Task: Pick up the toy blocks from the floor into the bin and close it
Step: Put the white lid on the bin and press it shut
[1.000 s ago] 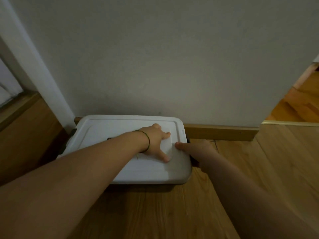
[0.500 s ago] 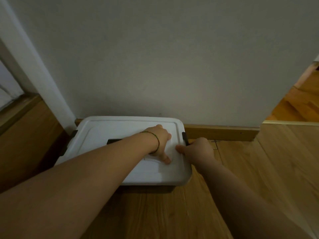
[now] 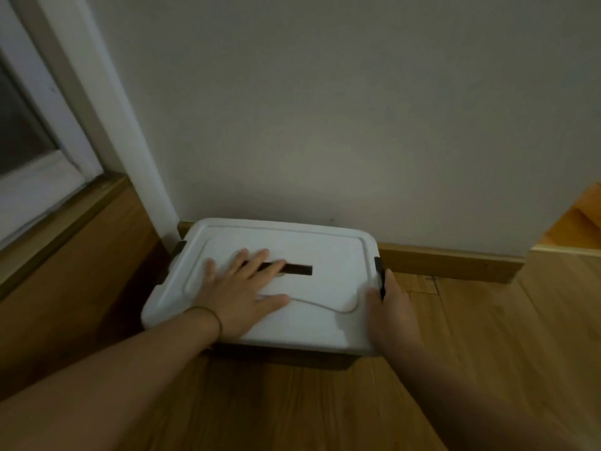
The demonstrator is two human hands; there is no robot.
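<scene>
A person's left hand (image 3: 242, 289) is lying flat, fingers straight and spread, pressing on the white rectangular plastic lid (image 3: 312, 327) of a storage bin (image 3: 286, 352). Its fingertips are reaching over the dark narrow slot (image 3: 297, 270) in the lid's middle. The right hand (image 3: 390, 307) is wrapping the lid's right edge, thumb on top and fingers down the side, gripping the black plastic clip (image 3: 379, 271) there. The bin is sitting on the wooden plank floor (image 3: 325, 411), pushed against the pale wall (image 3: 325, 125) and its wooden skirting board (image 3: 448, 262). No toy blocks are showing on the floor; presumably they are lying inside, hidden under the lid. The risk from here is that uneven pressure lets the lid ride up on the right, so the clip misses its catch. The opposite black clip (image 3: 179, 250) is standing untouched.
</scene>
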